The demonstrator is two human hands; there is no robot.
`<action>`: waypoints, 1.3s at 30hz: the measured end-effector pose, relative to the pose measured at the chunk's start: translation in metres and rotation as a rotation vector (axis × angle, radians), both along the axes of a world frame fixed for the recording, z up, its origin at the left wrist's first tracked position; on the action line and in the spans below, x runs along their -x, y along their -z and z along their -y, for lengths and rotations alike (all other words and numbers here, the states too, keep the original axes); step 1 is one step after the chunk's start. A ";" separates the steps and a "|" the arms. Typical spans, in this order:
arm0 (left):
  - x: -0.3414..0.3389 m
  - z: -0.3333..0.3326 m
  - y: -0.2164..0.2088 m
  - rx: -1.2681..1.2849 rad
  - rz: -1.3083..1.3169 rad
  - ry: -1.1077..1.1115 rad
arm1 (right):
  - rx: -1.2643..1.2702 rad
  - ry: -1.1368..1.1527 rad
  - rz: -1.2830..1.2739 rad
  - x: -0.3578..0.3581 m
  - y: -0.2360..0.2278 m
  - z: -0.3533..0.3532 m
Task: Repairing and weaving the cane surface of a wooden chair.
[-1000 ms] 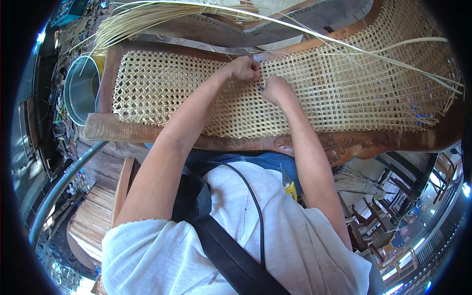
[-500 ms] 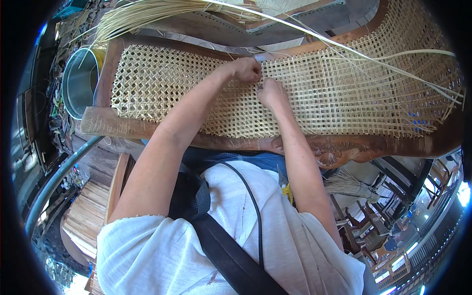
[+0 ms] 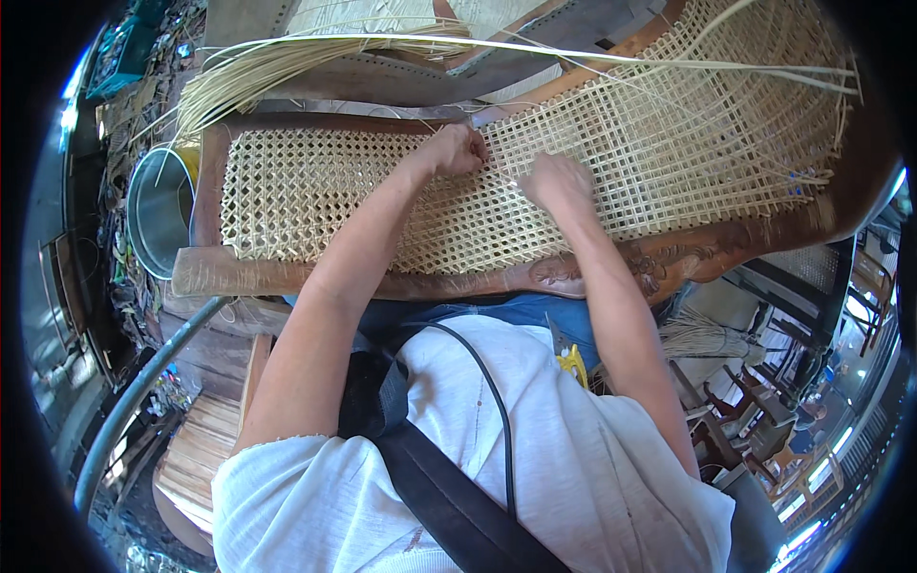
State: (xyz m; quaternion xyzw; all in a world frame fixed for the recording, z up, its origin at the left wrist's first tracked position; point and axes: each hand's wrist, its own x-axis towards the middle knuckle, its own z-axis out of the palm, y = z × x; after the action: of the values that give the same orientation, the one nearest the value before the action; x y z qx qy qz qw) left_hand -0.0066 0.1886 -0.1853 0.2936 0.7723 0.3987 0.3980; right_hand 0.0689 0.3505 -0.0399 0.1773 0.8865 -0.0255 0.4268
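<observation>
A woven cane panel (image 3: 315,191) is stretched in a carved brown wooden frame (image 3: 239,274) across my lap. My left hand (image 3: 457,150) is closed in a pinch just above the weave, close to the frame's far rail. To its right, my right hand (image 3: 559,181) is also closed, thumb toward the left hand, over the middle of the panel. A thin pale cane strand (image 3: 501,174) appears to run between the two hands; its ends are hidden by my fingers. On the right, the weave is looser, with long loose strands (image 3: 688,65) lying across it.
A bundle of thin cane strips (image 3: 248,84) lies beyond the frame at the far left. Beside the frame's left end stands a metal bucket (image 3: 160,212). Another wooden frame piece (image 3: 382,78) lies behind. Several chairs (image 3: 745,411) and a cane bundle (image 3: 707,336) are at the right.
My right hand has moved right, away from my left hand, widening the gap between them. The view has tilted, so the panel's right side sits higher.
</observation>
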 end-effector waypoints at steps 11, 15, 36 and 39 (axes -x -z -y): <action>0.037 0.055 -0.017 0.830 -0.714 -0.301 | 0.747 0.618 -0.505 -0.045 0.033 0.000; 0.035 0.050 -0.002 0.679 -0.593 -0.367 | 0.198 0.200 -0.345 -0.034 0.029 -0.005; 0.027 0.059 0.001 0.033 -0.247 -0.602 | 0.486 0.447 -0.393 -0.125 -0.031 -0.064; 0.023 0.052 -0.001 0.179 -0.406 -0.397 | 0.434 0.433 -0.456 -0.162 -0.060 -0.088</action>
State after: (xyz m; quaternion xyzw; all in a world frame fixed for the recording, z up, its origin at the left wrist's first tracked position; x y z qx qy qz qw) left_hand -0.0292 0.1363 -0.1846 0.1745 0.9105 0.3321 0.1739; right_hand 0.2304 0.4381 0.0203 0.2557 0.8747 -0.3410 0.2309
